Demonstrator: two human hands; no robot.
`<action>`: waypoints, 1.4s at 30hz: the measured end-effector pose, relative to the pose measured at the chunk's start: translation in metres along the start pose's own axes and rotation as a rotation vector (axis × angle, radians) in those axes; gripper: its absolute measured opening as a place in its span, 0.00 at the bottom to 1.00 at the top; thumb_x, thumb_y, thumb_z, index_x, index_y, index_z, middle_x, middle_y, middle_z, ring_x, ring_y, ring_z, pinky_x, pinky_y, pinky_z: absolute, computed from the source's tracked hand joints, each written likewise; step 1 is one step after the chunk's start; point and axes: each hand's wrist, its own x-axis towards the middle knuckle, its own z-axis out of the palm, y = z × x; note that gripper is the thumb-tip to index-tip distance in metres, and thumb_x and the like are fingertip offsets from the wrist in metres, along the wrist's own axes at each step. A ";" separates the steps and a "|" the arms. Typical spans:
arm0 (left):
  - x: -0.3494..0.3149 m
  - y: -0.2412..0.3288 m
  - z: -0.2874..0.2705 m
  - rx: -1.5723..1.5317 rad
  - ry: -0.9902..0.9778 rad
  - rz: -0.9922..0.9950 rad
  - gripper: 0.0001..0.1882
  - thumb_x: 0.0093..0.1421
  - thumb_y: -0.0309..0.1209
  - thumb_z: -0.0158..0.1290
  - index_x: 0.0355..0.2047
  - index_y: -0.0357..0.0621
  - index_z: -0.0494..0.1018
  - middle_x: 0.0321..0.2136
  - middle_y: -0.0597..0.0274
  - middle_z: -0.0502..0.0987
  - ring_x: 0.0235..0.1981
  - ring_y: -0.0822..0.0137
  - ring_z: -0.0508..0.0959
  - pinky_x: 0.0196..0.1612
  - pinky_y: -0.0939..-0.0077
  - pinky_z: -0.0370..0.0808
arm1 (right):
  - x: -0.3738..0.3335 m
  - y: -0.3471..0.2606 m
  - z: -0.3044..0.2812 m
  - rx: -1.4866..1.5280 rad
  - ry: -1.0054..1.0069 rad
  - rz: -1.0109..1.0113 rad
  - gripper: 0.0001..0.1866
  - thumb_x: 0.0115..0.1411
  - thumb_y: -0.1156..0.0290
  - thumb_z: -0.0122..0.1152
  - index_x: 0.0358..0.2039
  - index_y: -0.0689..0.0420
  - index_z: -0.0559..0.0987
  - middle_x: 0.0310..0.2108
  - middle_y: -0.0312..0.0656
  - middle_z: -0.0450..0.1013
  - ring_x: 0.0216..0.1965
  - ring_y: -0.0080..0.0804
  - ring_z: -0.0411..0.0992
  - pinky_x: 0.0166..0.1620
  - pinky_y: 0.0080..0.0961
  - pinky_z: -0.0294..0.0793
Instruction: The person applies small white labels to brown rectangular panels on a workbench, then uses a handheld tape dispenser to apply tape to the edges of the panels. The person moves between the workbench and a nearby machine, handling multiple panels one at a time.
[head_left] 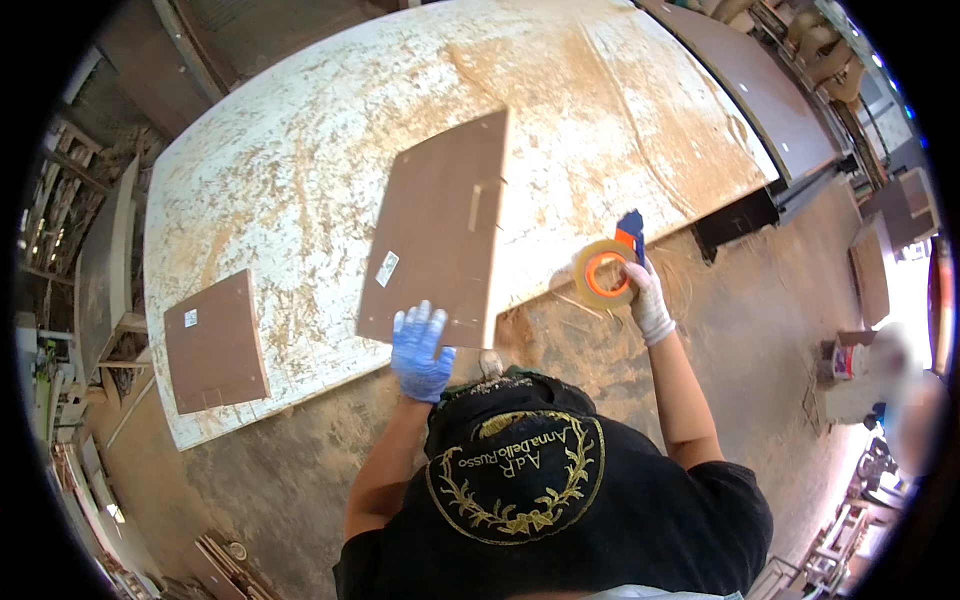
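A large brown wooden panel (430, 220) with a small white label lies on the worktable, its near edge close to the table's front. My left hand (421, 350), in a blue-stained glove, rests flat on the panel's near left corner with the fingers spread. In a white glove, my right hand (650, 302) is closed round a tape dispenser (630, 232) with an orange and blue body and a wide roll of yellowish tape. The dispenser is held off the table's front edge, to the right of the panel and apart from it.
A smaller brown panel (215, 345) with a label lies at the table's left end. Sawdust covers much of the white worktable (330, 150). Another brown surface (750, 75) adjoins at the far right. Wood boards (225, 568) lie on the floor, and a blurred person (905, 400) is at right.
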 end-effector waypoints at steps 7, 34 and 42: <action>0.034 -0.009 -0.043 -0.770 0.666 -0.791 0.13 0.63 0.28 0.49 0.48 0.38 0.67 0.38 0.65 0.73 0.35 0.73 0.72 0.36 0.76 0.74 | 0.000 0.020 0.022 0.195 -0.086 0.102 0.18 0.55 0.63 0.58 0.43 0.58 0.71 0.28 0.34 0.68 0.29 0.22 0.67 0.36 0.22 0.71; -0.049 -0.147 0.004 -0.348 0.228 -1.006 0.43 0.50 0.30 0.62 0.62 0.35 0.52 0.58 0.44 0.63 0.58 0.56 0.66 0.59 0.69 0.63 | 0.084 0.128 0.221 0.317 -0.244 0.185 0.23 0.53 0.67 0.62 0.49 0.56 0.68 0.37 0.35 0.70 0.33 0.25 0.69 0.39 0.26 0.73; -0.051 -0.143 0.003 -0.393 0.259 -0.988 0.44 0.49 0.24 0.61 0.63 0.35 0.50 0.59 0.48 0.62 0.59 0.58 0.64 0.62 0.71 0.60 | 0.065 0.107 0.231 0.351 -0.280 0.297 0.24 0.53 0.68 0.61 0.50 0.56 0.69 0.38 0.38 0.72 0.36 0.27 0.71 0.41 0.27 0.74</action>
